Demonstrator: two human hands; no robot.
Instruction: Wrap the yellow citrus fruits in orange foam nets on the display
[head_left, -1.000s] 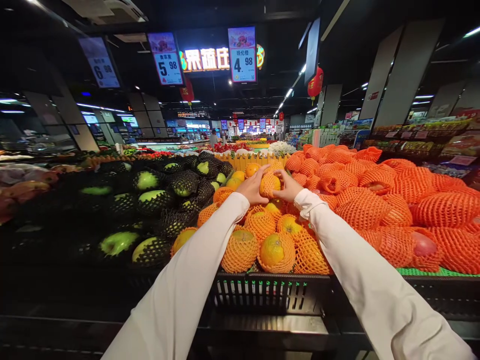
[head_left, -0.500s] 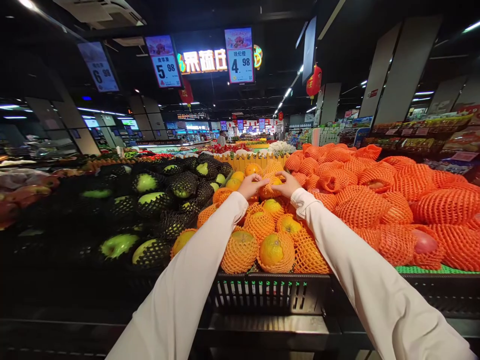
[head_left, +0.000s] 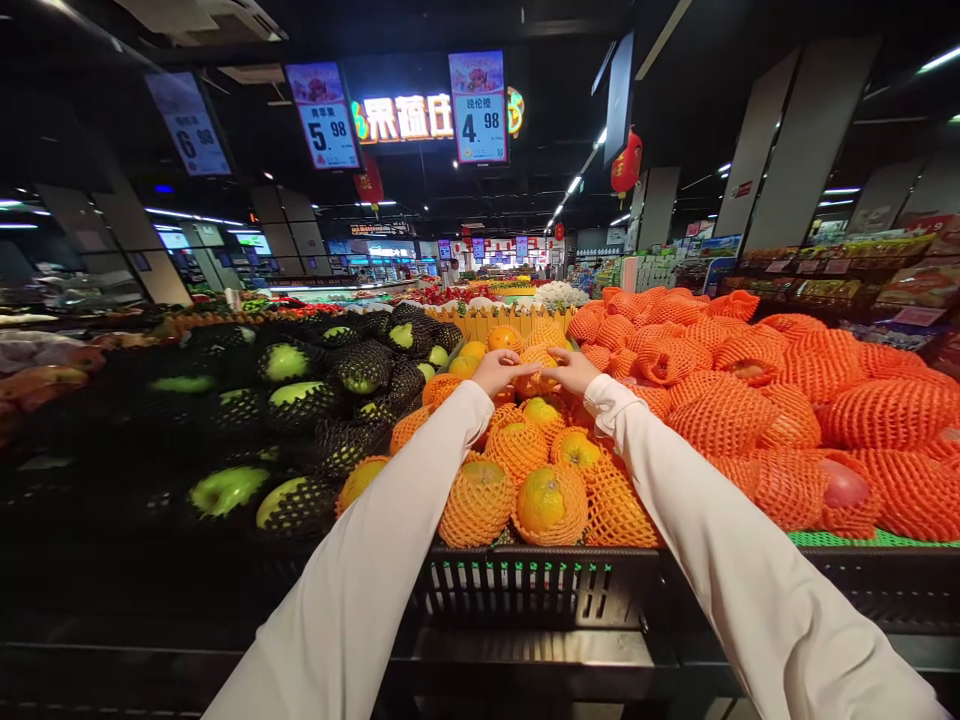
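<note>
Both my arms in white sleeves reach far over a heap of oranges in orange foam nets. My left hand and my right hand close from either side on one netted orange at the back of the heap. Around it lie more netted oranges, piled in a black slatted crate at the front of the stand.
Green fruit in black nets fills the stand to the left. Larger fruit in orange nets is heaped on the right. A low yellow fence bounds the back. Price signs hang overhead; store aisles stretch beyond.
Both hands and the netted orange between them have moved farther back and a little lower onto the pile.
</note>
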